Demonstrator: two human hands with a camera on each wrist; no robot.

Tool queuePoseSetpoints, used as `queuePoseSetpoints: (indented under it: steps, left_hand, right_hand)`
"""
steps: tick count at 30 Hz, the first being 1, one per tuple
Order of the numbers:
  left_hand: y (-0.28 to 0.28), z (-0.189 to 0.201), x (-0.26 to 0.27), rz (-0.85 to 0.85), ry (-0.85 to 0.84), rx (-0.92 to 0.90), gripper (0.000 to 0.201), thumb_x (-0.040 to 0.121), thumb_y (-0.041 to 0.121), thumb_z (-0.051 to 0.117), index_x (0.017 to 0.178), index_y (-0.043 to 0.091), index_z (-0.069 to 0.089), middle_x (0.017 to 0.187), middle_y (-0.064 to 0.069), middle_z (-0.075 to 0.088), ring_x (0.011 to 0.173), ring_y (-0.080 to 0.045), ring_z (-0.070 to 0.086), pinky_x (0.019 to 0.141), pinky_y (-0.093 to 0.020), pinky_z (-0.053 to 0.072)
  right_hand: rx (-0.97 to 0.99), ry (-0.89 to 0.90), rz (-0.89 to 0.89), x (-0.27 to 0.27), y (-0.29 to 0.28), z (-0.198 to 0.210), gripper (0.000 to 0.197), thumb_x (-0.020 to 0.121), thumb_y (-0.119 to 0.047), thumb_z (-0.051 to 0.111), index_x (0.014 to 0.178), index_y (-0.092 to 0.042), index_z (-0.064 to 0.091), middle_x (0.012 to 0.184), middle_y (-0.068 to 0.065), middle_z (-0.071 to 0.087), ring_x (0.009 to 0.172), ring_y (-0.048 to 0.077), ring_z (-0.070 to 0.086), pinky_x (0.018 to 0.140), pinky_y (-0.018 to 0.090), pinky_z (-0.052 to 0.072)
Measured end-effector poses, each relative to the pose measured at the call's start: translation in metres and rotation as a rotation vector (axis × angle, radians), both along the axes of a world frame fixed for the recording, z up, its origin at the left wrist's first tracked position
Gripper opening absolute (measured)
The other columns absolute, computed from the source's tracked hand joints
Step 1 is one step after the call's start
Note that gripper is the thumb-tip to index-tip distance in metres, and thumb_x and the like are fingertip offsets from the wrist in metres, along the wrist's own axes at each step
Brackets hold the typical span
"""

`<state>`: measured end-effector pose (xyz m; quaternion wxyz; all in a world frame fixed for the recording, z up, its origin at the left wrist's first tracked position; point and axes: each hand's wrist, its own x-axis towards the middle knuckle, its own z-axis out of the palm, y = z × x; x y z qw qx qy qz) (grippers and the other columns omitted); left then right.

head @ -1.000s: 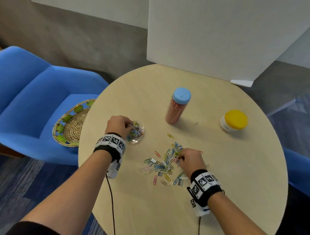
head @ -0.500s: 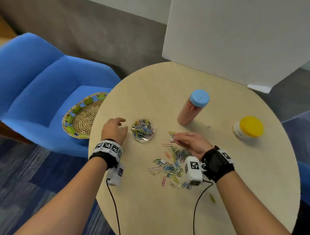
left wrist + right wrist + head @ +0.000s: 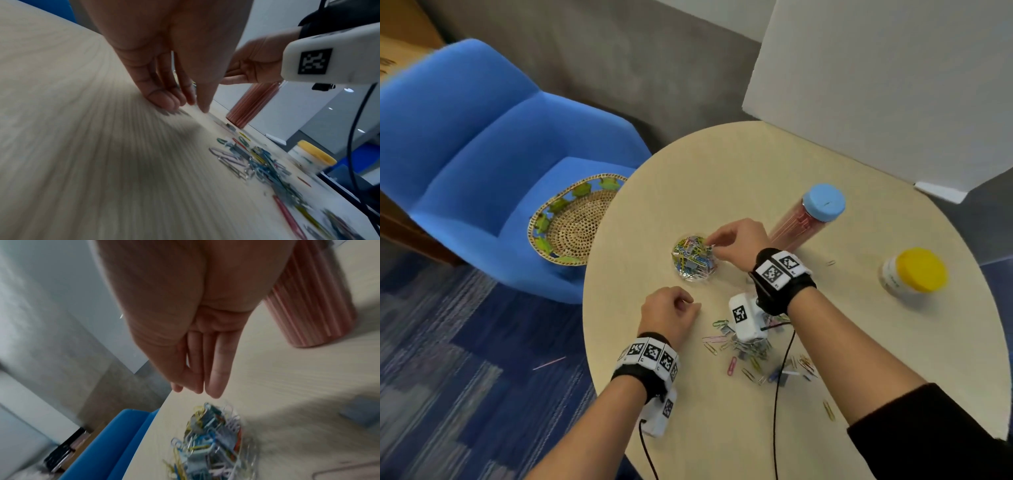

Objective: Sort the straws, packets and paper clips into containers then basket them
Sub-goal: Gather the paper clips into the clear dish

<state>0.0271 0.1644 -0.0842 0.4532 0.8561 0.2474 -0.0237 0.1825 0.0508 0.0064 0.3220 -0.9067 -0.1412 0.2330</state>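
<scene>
The right hand (image 3: 739, 245) hangs over the small round clear dish (image 3: 693, 258) heaped with coloured wire paper clips, fingers straight and together, grasping nothing visible. The left hand (image 3: 669, 313), loosely curled and empty, rests on the pale round wood-grain table (image 3: 722, 171) beside the loose paper-clip pile (image 3: 750, 349).

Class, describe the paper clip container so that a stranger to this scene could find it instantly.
Start at the round wooden table; look toward its edge nearest the blue chair. There sits a small clear dish heaped with coloured paper clips, under the right hand. Unlike the blue-lidded straw jar and yellow-lidded jar, it is low and lidless.
</scene>
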Motion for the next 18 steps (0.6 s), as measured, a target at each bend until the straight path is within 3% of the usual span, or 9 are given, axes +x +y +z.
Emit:
queuePoseSetpoints:
  steps: [3, 5, 7, 10, 11, 13, 15, 18]
  left_hand:
    - [-0.008, 0.004, -0.001, -0.183, -0.027, -0.035, 0.024, 0.070, 0.035, 0.081, 0.089, 0.027, 0.070, 0.081, 0.011, 0.061, 0.073, -0.003, 0.057, 0.074, -0.024, 0.051]
    - [-0.020, 0.009, 0.002, -0.440, -0.023, -0.017, 0.048, 0.069, 0.038, 0.082, 0.113, 0.028, 0.065, 0.108, 0.008, 0.054, 0.095, -0.007, 0.054, 0.090, -0.028, 0.049]
    - [-0.034, 0.010, 0.006, -0.674, -0.041, 0.075, 0.078, 0.066, 0.042, 0.083, 0.136, 0.031, 0.050, 0.134, 0.001, 0.040, 0.115, -0.015, 0.043, 0.102, -0.032, 0.043]
    - [-0.050, 0.009, 0.014, -0.849, 0.009, 0.306, 0.105, 0.061, 0.053, 0.084, 0.148, 0.037, 0.027, 0.150, -0.004, 0.022, 0.129, -0.024, 0.029, 0.107, -0.039, 0.039]
    - [-0.053, 0.010, 0.015, -0.868, 0.027, 0.353, 0.105, 0.062, 0.055, 0.082, 0.149, 0.037, 0.026, 0.151, -0.004, 0.022, 0.131, -0.025, 0.028, 0.107, -0.042, 0.039]
    - [-0.058, 0.010, 0.016, -0.886, 0.020, 0.386, 0.098, 0.067, 0.055, 0.079, 0.149, 0.034, 0.029, 0.148, -0.005, 0.025, 0.130, -0.025, 0.029, 0.107, -0.042, 0.039]
    - [-0.063, 0.011, 0.014, -0.908, 0.003, 0.373, 0.087, 0.075, 0.050, 0.075, 0.148, 0.030, 0.033, 0.147, -0.006, 0.028, 0.130, -0.025, 0.030, 0.110, -0.040, 0.036]
    - [-0.071, 0.012, 0.010, -0.931, -0.017, 0.354, 0.066, 0.087, 0.041, 0.067, 0.146, 0.028, 0.040, 0.143, -0.006, 0.032, 0.126, -0.024, 0.032, 0.110, -0.038, 0.036]
  right_hand:
    - [0.071, 0.068, -0.052, 0.004, -0.025, 0.002, 0.029, 0.080, 0.003, 0.065, 0.089, -0.022, 0.078, 0.088, -0.003, 0.076, 0.087, 0.010, 0.071, 0.086, 0.030, 0.058]
    - [0.076, 0.172, -0.088, 0.002, -0.053, 0.004, 0.029, 0.085, 0.006, 0.061, 0.091, -0.018, 0.075, 0.092, 0.000, 0.075, 0.089, 0.014, 0.071, 0.083, 0.037, 0.060]
    - [-0.036, 0.273, -0.088, 0.000, -0.089, 0.006, 0.028, 0.088, 0.007, 0.056, 0.090, -0.015, 0.074, 0.093, 0.001, 0.074, 0.089, 0.018, 0.071, 0.081, 0.035, 0.060]
    - [-0.205, 0.191, -0.182, 0.006, -0.145, 0.002, 0.032, 0.086, 0.005, 0.054, 0.080, -0.019, 0.075, 0.098, 0.007, 0.074, 0.093, 0.025, 0.070, 0.081, 0.035, 0.058]
    - [-0.292, 0.114, -0.205, 0.012, -0.159, -0.001, 0.031, 0.085, 0.003, 0.054, 0.084, -0.020, 0.076, 0.106, 0.009, 0.073, 0.095, 0.025, 0.068, 0.088, 0.036, 0.055]
    - [-0.446, -0.016, -0.226, 0.021, -0.175, -0.007, 0.032, 0.087, -0.003, 0.055, 0.110, -0.017, 0.073, 0.123, 0.013, 0.067, 0.108, 0.029, 0.062, 0.098, 0.032, 0.046]
    - [-0.480, -0.041, -0.225, 0.028, -0.184, -0.017, 0.046, 0.091, -0.006, 0.054, 0.135, -0.015, 0.057, 0.140, 0.016, 0.054, 0.127, 0.033, 0.052, 0.105, 0.032, 0.037]
    - [-0.536, -0.001, -0.090, 0.028, -0.180, -0.034, 0.058, 0.094, -0.006, 0.047, 0.151, -0.016, 0.036, 0.157, 0.017, 0.031, 0.139, 0.037, 0.038, 0.113, 0.034, 0.029]
